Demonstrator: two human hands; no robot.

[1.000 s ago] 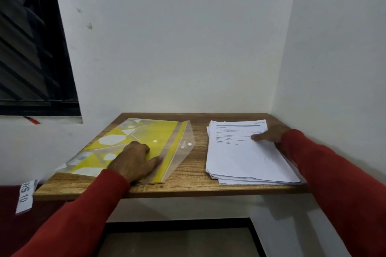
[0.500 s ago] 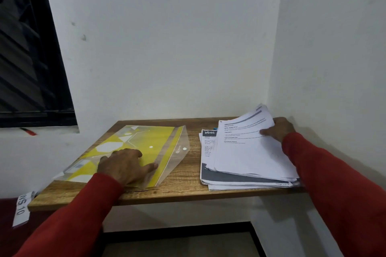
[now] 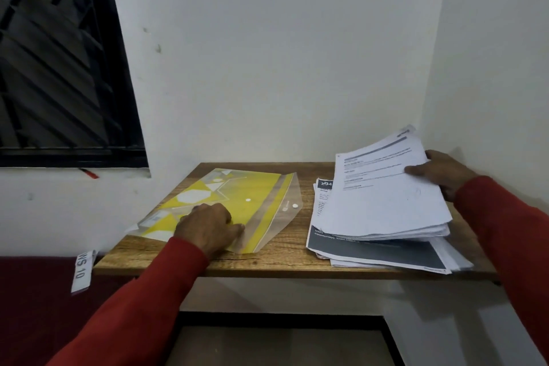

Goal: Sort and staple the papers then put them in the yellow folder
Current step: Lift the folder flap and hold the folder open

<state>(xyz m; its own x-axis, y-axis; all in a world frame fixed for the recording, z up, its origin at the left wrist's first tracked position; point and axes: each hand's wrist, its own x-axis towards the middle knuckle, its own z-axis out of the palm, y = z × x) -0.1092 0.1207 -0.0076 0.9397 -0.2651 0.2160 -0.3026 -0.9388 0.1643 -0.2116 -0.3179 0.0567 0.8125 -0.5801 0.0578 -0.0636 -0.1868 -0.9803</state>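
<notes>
Two hands on the job | left hand (image 3: 208, 224) lies loosely flat on the yellow folder (image 3: 237, 202) (flap open) at the worktop's (image 3: 267, 261) left | right hand (image 3: 439, 172) grips the upper papers (image 3: 380, 202), far edge raised off the pile (image 3: 374, 252) at the right

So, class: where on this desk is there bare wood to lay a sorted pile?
A bare strip of desk runs between the yellow folder and the paper stack, and a narrow band lies along the back wall. The left hand rests on the folder; the right hand lifts the upper sheets. The right half is crowded.
</notes>
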